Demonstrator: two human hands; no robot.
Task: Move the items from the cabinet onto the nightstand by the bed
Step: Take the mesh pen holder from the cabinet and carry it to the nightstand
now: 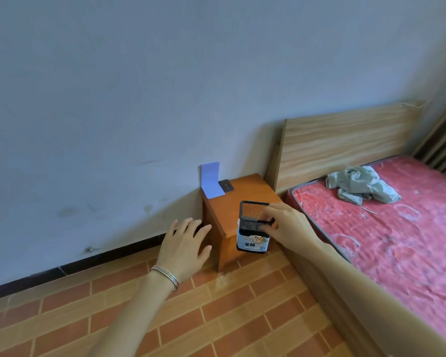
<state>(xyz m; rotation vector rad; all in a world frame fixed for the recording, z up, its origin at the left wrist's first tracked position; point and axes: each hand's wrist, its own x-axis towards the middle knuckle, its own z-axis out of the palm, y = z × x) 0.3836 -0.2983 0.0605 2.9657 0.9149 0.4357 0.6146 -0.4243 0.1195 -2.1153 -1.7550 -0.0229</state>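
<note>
A: Pen holder? 
B: Black wire mesh, matt, printed paper label low on the front.
A: Nightstand?
B: Orange wood, smooth, slight sheen. Headboard pale raw-looking grain. Mattress red quilted cloth. Bracelet shiny metal.

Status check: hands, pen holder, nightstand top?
Right hand grips mesh pen holder by its rim, above nightstand front edge. Left hand open, empty. Blue bookend and dark small item at back; front clear.
</note>
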